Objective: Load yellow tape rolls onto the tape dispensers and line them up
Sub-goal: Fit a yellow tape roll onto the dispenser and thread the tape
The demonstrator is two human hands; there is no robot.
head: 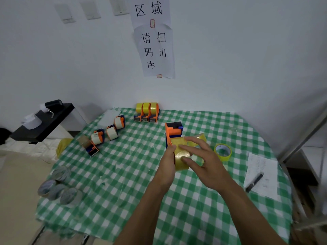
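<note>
An orange and blue tape dispenser (173, 131) sits mid-table with a yellow tape roll (180, 157) on its near end. My left hand (167, 165) grips the roll and dispenser from the left side. My right hand (203, 156) lies over the roll from the right, thumb pressed to its face and fingers spread across the top. Three dispensers loaded with yellow tape (146, 112) stand side by side at the far edge. A loose yellow roll (223, 151) lies to the right, and another yellow roll (201, 138) shows behind my right hand.
Several dispensers with white rolls (106, 133) lie on the left of the green checked tablecloth (123, 174). Grey rolls (58, 188) cluster at the near left edge. A paper sheet (261, 174) with a black pen (254, 182) lies right. A black side table (42, 121) stands left.
</note>
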